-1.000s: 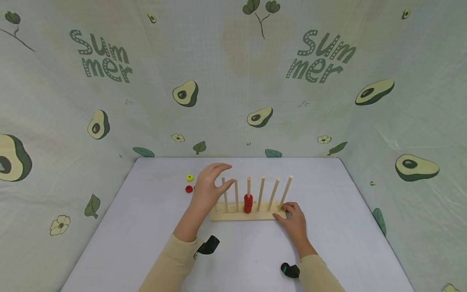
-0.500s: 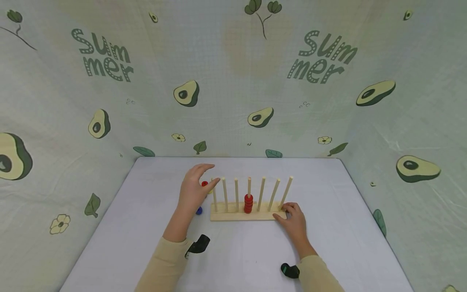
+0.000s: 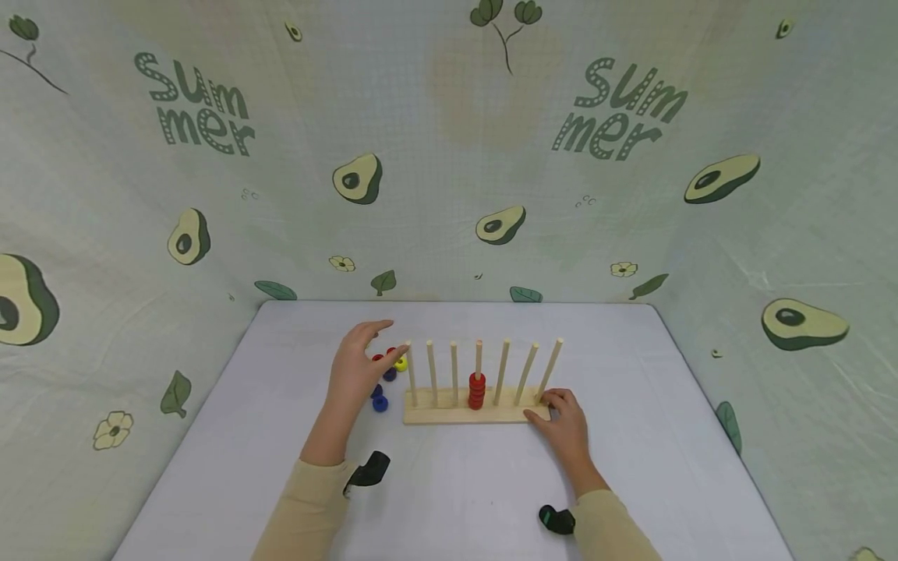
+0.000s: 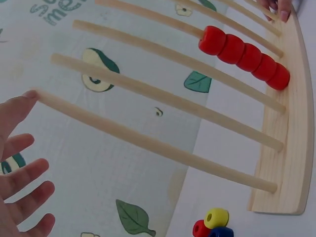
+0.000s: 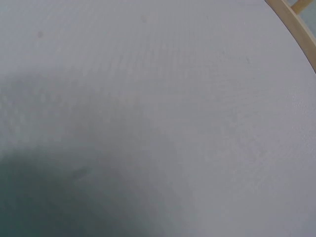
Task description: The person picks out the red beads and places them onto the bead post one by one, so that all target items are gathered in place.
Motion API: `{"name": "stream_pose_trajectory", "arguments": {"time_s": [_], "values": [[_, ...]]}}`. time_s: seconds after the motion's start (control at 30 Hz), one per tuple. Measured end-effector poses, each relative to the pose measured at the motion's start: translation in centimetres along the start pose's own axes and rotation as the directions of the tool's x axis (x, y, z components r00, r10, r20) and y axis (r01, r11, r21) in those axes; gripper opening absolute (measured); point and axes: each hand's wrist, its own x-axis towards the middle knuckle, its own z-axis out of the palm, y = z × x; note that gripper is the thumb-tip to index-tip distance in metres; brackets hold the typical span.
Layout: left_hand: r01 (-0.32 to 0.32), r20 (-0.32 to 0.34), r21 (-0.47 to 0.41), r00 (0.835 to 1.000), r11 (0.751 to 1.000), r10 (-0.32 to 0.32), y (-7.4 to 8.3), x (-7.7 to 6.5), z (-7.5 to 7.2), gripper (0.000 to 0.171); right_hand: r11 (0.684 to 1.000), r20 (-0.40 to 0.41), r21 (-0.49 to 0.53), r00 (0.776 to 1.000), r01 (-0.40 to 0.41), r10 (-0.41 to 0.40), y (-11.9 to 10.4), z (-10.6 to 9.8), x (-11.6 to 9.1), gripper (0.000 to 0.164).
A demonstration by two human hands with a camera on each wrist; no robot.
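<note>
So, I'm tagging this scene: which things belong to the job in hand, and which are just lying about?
Likely the job:
seven-peg wooden stand, held by the right hand
red beads stacked on its middle peg
loose red, yellow and blue beads

Likely just surroundings:
avocado-print cloth
black wrist cameras

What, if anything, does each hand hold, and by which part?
The right hand holds the wooden base by its right end. The left hand holds nothing; its thumb is at the leftmost peg's top, touching or not, I cannot tell.

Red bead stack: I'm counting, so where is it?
In the head view, the red stack sits on the middle peg of the wooden rack, left of the right hand.
</note>
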Motion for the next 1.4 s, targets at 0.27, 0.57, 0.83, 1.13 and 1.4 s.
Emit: {"name": "stream_pose_trajectory", "arguments": {"time_s": [0.27,0.57,0.83,1.13,1.4], "values": [[0.129,0.055,0.0,0.99,0.992,-0.129,-2.3,0.2,-0.1,0.057,1.0,0.006,0.002,1.0,-0.013,0.013,0.0,0.0,0.1,0.039],[0.17,0.101,0.079,0.979,0.982,-0.178,-4.7,0.3,0.5,0.055,1.0,0.006,0.004,1.0,-0.012,0.012,0.0,-0.1,0.1,0.039],[0.156,0.147,0.162,0.973,0.974,-0.18,-6.9,0.2,1.4,0.054,0.999,0.021,0.011,0.999,-0.031,0.031,-0.2,-0.1,0.1,0.04],[0.123,0.177,0.235,0.97,0.964,-0.167,-9.2,0.3,2.2,0.053,1.0,0.012,0.011,1.0,-0.029,0.029,-0.4,-0.1,0.0,0.042],[0.191,0.197,0.219,0.952,0.957,-0.235,-10.7,0.4,2.9,0.054,0.999,0.012,0.023,0.999,-0.034,0.033,-0.5,-0.1,0.0,0.04]]}}
